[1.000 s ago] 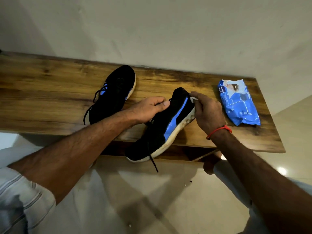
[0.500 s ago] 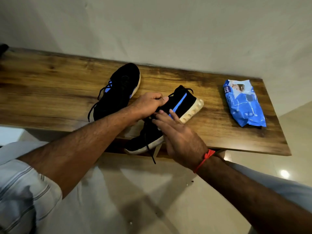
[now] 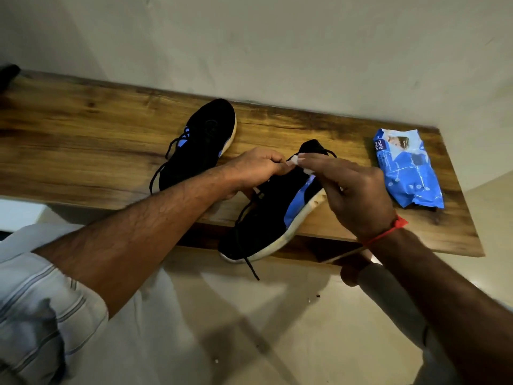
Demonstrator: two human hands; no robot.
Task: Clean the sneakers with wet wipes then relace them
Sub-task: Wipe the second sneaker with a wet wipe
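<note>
Both hands, left hand [image 3: 255, 168] and right hand [image 3: 358, 195], pinch one white wipe [image 3: 298, 161] over the black-and-blue sneaker [image 3: 277, 215].

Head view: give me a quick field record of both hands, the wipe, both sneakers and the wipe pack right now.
left hand: curled, pinching one end of the wipe
right hand: pinching the other end of the wipe
wipe: small, white, held between both hands above the near sneaker
near sneaker: black and blue, overhanging the bench edge, lace dangling
far sneaker: on the bench, laced, untouched
wipe pack: blue, on the bench at right
bench: wooden
</note>
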